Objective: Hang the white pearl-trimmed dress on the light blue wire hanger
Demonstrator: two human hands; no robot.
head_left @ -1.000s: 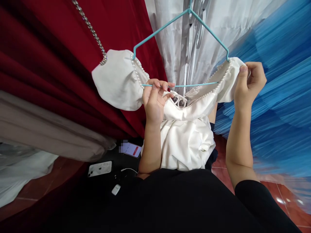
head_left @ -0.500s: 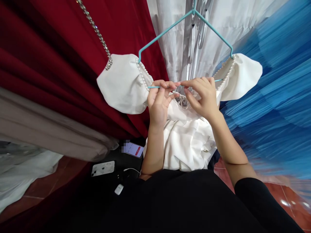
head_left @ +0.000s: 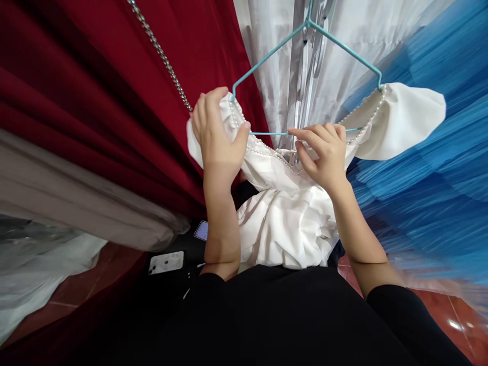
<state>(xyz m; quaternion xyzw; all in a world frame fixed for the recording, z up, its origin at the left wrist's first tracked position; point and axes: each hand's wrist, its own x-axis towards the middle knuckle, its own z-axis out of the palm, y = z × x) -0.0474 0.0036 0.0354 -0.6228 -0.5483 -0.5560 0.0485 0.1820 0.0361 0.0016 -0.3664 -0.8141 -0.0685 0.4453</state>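
A white dress with pearl-beaded neckline hangs on a teal hanger. Its right puffed sleeve spreads out over blue fabric, and its left sleeve is partly covered by my left hand. That hand lies over the sleeve beside the hanger's left shoulder, thumb apart from the fingers. My right hand is at the middle of the hanger's lower bar, with thumb and index finger pinched close around it. The bodice hangs below both hands, and the skirt is bunched near my lap.
Red curtains hang at left with a beaded chain before them. Blue tulle fills the right. White drapes are behind the hanger. A white phone and a lit phone lie on a black surface at lower left.
My left hand has left the hanger's lower bar and moved left and up onto the left sleeve. The hanger and dress have shifted slightly right. My right hand stays near the bar.
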